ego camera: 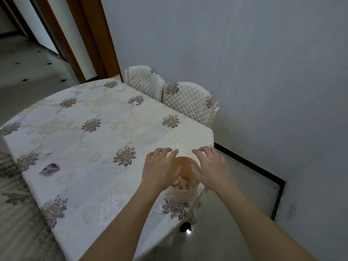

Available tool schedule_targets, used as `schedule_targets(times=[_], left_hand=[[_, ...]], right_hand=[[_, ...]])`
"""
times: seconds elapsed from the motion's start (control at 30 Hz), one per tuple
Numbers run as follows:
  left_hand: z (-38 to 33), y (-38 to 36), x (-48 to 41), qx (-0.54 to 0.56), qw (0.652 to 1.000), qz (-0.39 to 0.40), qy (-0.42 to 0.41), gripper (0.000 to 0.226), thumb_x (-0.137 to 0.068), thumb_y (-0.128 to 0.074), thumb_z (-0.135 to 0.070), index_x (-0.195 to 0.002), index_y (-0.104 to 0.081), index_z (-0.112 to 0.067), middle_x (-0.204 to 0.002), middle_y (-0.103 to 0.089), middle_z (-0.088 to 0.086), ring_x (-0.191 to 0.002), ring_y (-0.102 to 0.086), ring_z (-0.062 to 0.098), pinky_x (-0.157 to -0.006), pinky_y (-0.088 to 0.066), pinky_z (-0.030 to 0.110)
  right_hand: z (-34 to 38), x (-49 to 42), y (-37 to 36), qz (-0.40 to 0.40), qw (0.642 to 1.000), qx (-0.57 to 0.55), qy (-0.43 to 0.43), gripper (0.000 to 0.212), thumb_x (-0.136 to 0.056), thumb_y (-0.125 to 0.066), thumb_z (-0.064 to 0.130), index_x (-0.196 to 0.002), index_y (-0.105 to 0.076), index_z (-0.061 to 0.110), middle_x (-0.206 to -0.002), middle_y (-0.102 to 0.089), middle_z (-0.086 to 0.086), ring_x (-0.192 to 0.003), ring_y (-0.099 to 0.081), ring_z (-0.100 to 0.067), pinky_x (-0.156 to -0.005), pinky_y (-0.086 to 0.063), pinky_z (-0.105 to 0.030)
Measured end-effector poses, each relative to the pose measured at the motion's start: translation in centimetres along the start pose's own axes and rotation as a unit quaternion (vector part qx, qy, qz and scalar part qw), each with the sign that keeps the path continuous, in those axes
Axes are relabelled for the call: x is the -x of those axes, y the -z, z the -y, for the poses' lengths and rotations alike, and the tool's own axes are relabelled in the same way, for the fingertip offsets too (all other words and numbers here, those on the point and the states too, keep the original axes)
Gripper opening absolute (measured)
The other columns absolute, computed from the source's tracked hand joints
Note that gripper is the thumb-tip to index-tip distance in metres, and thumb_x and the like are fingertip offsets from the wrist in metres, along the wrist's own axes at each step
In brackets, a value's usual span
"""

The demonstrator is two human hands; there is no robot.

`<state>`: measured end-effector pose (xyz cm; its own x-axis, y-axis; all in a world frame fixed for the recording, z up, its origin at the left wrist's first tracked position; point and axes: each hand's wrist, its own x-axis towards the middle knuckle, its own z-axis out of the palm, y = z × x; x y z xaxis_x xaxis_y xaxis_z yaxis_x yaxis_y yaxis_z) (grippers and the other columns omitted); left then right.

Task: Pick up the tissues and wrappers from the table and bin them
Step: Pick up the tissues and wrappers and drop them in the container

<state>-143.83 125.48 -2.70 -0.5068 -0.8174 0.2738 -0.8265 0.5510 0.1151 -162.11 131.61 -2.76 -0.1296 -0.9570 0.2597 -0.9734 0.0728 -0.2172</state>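
Observation:
A small cream bin (182, 195) stands on the table (98, 140) near its right corner, with some scraps lying inside. My left hand (161, 167) and my right hand (209, 164) hover over the bin's rim, fingers spread and holding nothing. A bit of white tissue (181, 153) lies just beyond the bin, between my fingertips. A crumpled purple wrapper (50, 168) sits near the table's left edge. Small white tissue balls lie at the far end (120, 88), by a flower print (135, 103) and at the left (47, 152).
The table wears a cream cloth with brown flower prints. Two chairs with quilted covers (190, 102) stand against its far side. A grey wall runs close on the right, with tiled floor (235, 185) between. A brown door frame (90, 38) is at the back left.

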Motion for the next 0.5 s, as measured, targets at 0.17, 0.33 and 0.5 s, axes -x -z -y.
schedule_targets(times=[0.17, 0.33, 0.5], left_hand=[[0.4, 1.9, -0.5, 0.004, 0.999, -0.050, -0.007, 0.052, -0.083, -0.057, -0.053, -0.125, -0.064, -0.023, -0.120, -0.068, -0.003, -0.112, -0.061, 0.023, -0.090, -0.048, 0.043], [1.5, 4.2, 0.1, -0.006, 0.998, -0.064, 0.019, 0.052, -0.084, -0.051, -0.055, -0.125, -0.062, -0.025, -0.122, -0.067, -0.004, -0.114, -0.060, 0.023, -0.092, -0.049, 0.044], [4.9, 6.3, 3.2, -0.021, 0.994, -0.072, 0.073, 0.052, -0.083, -0.051, -0.054, -0.124, -0.063, -0.024, -0.121, -0.067, -0.003, -0.113, -0.061, 0.023, -0.091, -0.049, 0.044]], right_hand=[[0.7, -0.6, 1.9, -0.041, 0.999, 0.006, 0.020, 0.046, -0.081, -0.062, 0.039, -0.123, -0.061, 0.020, -0.118, -0.062, -0.002, -0.113, -0.054, -0.022, -0.090, -0.046, -0.041], [2.4, -1.5, 3.6, -0.055, 0.998, 0.003, 0.028, 0.047, -0.079, -0.062, 0.040, -0.121, -0.061, 0.021, -0.117, -0.062, -0.002, -0.112, -0.056, -0.023, -0.087, -0.050, -0.044], [5.5, -2.4, 3.6, -0.051, 0.996, 0.004, 0.070, 0.048, -0.079, -0.060, 0.041, -0.122, -0.061, 0.020, -0.117, -0.062, -0.003, -0.112, -0.055, -0.023, -0.088, -0.047, -0.043]])
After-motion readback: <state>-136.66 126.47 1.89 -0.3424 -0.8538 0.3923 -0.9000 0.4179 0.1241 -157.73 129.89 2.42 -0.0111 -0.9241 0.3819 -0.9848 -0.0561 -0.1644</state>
